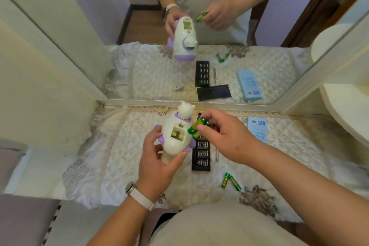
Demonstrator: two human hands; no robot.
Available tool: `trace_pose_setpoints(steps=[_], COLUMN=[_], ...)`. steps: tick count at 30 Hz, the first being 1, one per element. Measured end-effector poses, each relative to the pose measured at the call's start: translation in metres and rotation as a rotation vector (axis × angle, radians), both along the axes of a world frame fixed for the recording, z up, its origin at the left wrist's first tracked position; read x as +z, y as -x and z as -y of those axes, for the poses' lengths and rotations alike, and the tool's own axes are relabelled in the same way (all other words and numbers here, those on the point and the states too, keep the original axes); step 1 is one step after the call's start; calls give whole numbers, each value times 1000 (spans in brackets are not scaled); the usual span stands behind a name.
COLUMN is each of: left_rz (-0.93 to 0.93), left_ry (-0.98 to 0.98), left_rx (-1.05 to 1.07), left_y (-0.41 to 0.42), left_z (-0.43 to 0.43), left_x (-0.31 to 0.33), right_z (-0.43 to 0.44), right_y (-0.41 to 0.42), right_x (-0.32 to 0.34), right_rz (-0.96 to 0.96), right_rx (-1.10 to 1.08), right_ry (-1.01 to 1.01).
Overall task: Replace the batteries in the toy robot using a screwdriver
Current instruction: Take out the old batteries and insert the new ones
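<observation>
My left hand grips the white and purple toy robot from below, its back turned up toward me. The battery compartment in its back is open. My right hand pinches green batteries right beside the compartment's right edge. Two more green batteries lie on the quilted cloth near me on the right. A slim silver screwdriver lies on the cloth beside the black bit case, partly hidden under my right hand.
A blue box lies at the right on the quilted white cloth. A mirror stands along the back of the table and repeats the scene. A pale wall panel rises on the left.
</observation>
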State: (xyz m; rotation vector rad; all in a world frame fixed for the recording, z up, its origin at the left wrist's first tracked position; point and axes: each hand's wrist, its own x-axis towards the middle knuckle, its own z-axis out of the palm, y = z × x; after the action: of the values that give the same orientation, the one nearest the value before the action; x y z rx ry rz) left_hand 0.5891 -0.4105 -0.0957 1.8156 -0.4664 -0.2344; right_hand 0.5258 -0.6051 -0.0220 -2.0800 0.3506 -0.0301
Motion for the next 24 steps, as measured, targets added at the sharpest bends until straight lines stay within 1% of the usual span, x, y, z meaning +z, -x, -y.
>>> trace_pose_setpoints(steps=[2,5,10,17,22,24], left_rz=[28,81,109,174,169,164], left_ry=[28,76,104,91,110,100], left_rx=[-41,-115,-201,-265,-284,-294], left_y=[-5,-14,-26,-41,-48,-51], left_z=[-3,-10,-20,-31,-27,-24], left_x=[8,16,28,34,32,29], right_z=[-7,-18,-34,-61,-72,-71], right_y=[-5,-12,-17,-18,-26,-27], right_x=[9,21,32,54,59,55], right_rz=[35,20,18,-38,-73,-81], right_rx=[-16,8,-7,-21,-19,-40], right_ry=[14,90,187,472,543,535])
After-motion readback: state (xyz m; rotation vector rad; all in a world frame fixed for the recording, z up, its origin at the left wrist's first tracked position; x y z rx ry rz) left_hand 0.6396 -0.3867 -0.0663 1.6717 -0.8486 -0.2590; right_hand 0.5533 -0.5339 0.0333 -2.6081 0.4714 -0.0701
